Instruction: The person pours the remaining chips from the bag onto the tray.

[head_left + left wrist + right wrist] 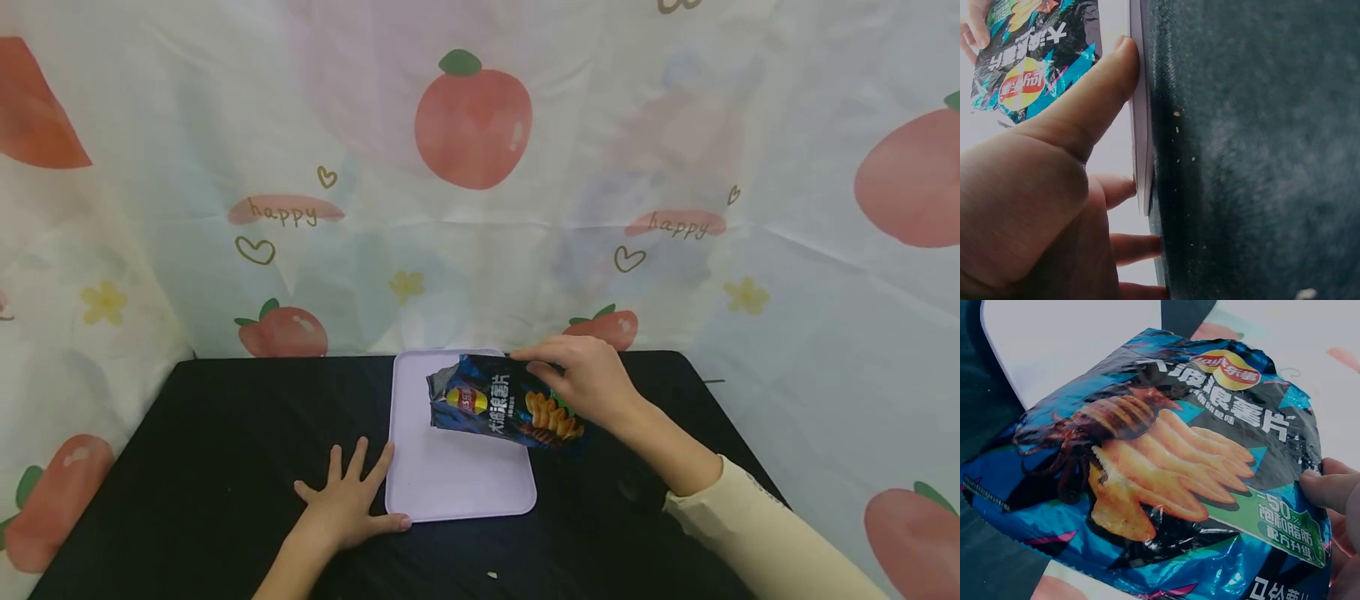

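Observation:
A dark blue and black bag of potato chips (480, 400) with a yellow and red logo is tilted over the lavender tray (457, 487), its torn end toward the left. My right hand (588, 379) pinches the bag's far edge near its right end; the right wrist view shows the thumb (1329, 490) on the front of the chip bag (1166, 462). Fingers spread, my left hand (345, 500) rests at the tray's near left corner. In the left wrist view, the left thumb (1104, 87) lies along the tray's edge (1140, 112).
The tray lies on a black cloth-covered table (262, 433). Small pale crumbs (1177, 130) are scattered on the cloth near the tray, and one larger crumb (492, 575) is at the front. A fruit-patterned curtain (480, 250) hangs behind the table and along both sides.

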`<state>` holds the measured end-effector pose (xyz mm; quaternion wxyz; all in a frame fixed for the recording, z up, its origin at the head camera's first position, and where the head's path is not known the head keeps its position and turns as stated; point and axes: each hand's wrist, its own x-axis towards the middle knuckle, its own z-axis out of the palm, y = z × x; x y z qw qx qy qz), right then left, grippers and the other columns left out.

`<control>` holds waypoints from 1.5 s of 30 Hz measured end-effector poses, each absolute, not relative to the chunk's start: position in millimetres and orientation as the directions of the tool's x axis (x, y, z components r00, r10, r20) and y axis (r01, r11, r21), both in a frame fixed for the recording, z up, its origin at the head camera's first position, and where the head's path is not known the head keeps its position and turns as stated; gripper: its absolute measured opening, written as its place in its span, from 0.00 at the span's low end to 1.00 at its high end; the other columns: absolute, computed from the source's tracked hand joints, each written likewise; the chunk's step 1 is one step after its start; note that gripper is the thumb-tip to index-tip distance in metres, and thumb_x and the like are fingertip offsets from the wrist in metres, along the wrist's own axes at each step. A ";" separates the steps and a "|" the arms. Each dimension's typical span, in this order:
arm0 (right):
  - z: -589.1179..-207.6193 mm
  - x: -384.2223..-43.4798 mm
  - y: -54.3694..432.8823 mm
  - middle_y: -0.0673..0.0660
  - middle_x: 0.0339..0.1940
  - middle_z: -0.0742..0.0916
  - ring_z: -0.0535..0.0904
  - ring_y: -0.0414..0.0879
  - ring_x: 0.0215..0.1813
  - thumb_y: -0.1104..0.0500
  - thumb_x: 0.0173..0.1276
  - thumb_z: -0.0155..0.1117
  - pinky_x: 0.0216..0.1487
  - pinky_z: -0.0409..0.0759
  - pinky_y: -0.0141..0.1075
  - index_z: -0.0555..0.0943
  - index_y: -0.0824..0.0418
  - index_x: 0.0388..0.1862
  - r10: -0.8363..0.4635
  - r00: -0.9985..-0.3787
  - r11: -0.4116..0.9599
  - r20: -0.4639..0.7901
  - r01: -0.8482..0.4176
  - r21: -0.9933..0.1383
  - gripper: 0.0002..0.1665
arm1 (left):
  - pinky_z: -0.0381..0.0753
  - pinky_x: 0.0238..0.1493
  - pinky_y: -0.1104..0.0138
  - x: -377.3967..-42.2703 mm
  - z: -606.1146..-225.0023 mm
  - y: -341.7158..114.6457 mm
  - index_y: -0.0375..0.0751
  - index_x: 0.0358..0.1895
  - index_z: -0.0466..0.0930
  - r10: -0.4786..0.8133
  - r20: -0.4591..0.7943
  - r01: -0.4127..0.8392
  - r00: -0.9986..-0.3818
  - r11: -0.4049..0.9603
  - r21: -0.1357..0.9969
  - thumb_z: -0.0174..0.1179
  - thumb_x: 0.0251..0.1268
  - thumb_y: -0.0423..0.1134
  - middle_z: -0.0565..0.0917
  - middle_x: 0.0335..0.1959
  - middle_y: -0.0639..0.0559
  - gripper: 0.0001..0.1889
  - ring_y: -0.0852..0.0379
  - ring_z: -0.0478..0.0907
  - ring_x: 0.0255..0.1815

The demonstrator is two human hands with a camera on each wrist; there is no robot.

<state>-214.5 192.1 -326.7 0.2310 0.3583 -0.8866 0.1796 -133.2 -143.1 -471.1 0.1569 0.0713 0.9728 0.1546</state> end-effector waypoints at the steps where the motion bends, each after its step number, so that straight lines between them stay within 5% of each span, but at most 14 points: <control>1: -325.7 -214.6 191.4 0.48 0.39 0.91 0.83 0.38 0.31 0.60 0.64 0.73 0.26 0.72 0.31 0.89 0.47 0.51 -0.557 -0.638 0.681 0.532 -0.718 -0.148 0.17 | 0.40 0.48 0.14 -132.8 -470.6 -143.2 0.55 0.80 0.53 0.185 -0.286 0.088 -0.940 0.943 0.320 0.65 0.44 0.76 0.51 0.80 0.33 0.59 0.18 0.40 0.75; 16: -311.2 -216.9 182.6 0.47 0.40 0.91 0.74 0.38 0.21 0.59 0.65 0.71 0.17 0.57 0.29 0.89 0.44 0.50 -0.671 -0.624 0.669 0.401 -0.742 -0.035 0.15 | 0.42 0.48 0.14 -132.0 -469.6 -144.4 0.54 0.80 0.54 0.194 -0.267 0.103 -0.944 0.941 0.323 0.65 0.45 0.75 0.51 0.80 0.34 0.58 0.18 0.41 0.76; 30: -291.0 -222.6 174.2 0.46 0.32 0.89 0.71 0.37 0.19 0.60 0.68 0.69 0.20 0.66 0.31 0.89 0.44 0.50 -0.708 -0.607 0.657 0.361 -0.753 0.024 0.15 | 0.40 0.49 0.14 -134.3 -470.8 -144.3 0.55 0.80 0.53 0.185 -0.293 0.089 -0.938 0.946 0.312 0.65 0.45 0.76 0.50 0.80 0.34 0.58 0.19 0.39 0.76; 37: -287.8 -225.0 169.1 0.47 0.36 0.90 0.75 0.38 0.22 0.60 0.68 0.68 0.22 0.68 0.31 0.89 0.45 0.50 -0.709 -0.621 0.663 0.334 -0.748 0.017 0.15 | 0.41 0.48 0.14 -134.1 -470.5 -143.5 0.55 0.80 0.53 0.187 -0.291 0.092 -0.938 0.946 0.310 0.64 0.44 0.77 0.50 0.80 0.33 0.59 0.19 0.40 0.76; 45: -283.1 -227.4 164.1 0.46 0.39 0.91 0.71 0.37 0.20 0.61 0.70 0.66 0.17 0.62 0.31 0.89 0.45 0.49 -0.718 -0.613 0.651 0.330 -0.759 0.008 0.14 | 0.41 0.49 0.14 -133.5 -469.2 -143.3 0.54 0.80 0.54 0.182 -0.289 0.087 -0.940 0.946 0.312 0.65 0.45 0.76 0.50 0.80 0.33 0.58 0.19 0.40 0.76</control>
